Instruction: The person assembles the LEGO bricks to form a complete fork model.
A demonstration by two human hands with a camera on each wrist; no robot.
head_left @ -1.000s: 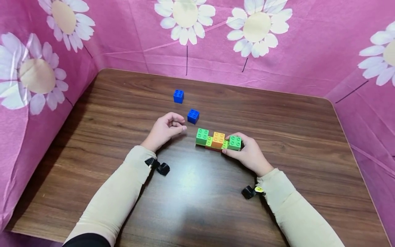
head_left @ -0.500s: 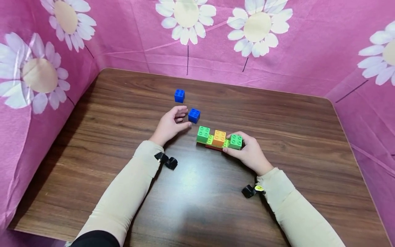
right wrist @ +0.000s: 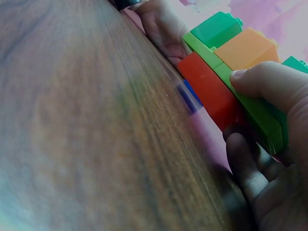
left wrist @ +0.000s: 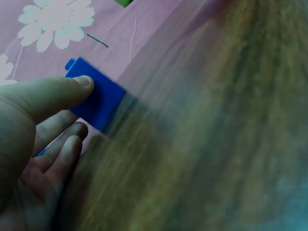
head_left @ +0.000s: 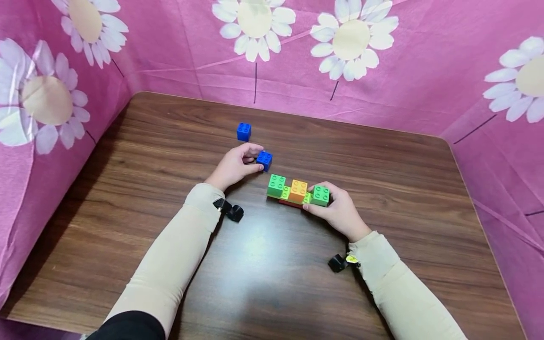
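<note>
Two green toy building blocks [head_left: 276,184] and an orange one [head_left: 299,190] sit on a lime-green base [right wrist: 248,106], with a red block [right wrist: 210,90] underneath. My right hand [head_left: 340,208] grips the right end of this assembly, thumb on its near side. To its upper left, my left hand [head_left: 238,164] pinches a blue block [head_left: 264,161], studs up. In the left wrist view the thumb [left wrist: 57,96] lies across the face of that block, and the index finger is partly hidden behind it.
A second blue block [head_left: 244,131] stands farther back on the wooden table [head_left: 382,156], beyond the left hand. Pink cloth [head_left: 191,47] with large daisies walls in the back and both sides. A small black camera is strapped to each wrist.
My left hand has moved forward and right to the nearer blue block and now has thumb and finger on it. My right hand keeps its hold on the block assembly.
</note>
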